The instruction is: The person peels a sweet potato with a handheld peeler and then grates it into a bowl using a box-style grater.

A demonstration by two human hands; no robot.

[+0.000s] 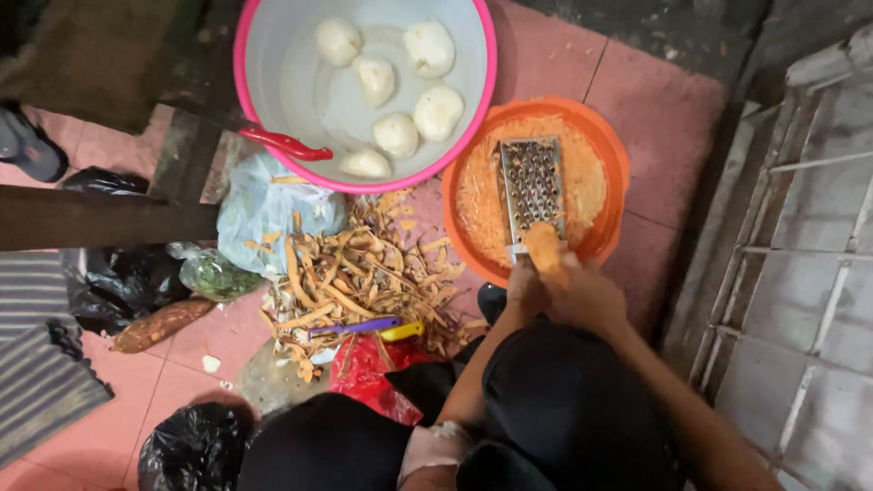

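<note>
An orange bowl [611, 145] on the pink floor tiles holds a heap of orange shreds. A flat metal grater [532, 186] leans in it. My left hand [520, 289] grips the grater's lower end. My right hand [587, 295] holds an orange piece of vegetable [546, 250] pressed against the bottom of the grater. Both hands touch each other at the bowl's near rim, above my dark-clad knees.
A grey basin with a pink rim [273, 55] holds several peeled white pieces in water; a red-handled knife [286, 144] lies on its edge. Near my knees are a pile of peels [364, 273], a purple peeler [359, 325], an unpeeled root [164, 325] and plastic bags [264, 209]. A grey tiled surface [800, 236] runs along the right.
</note>
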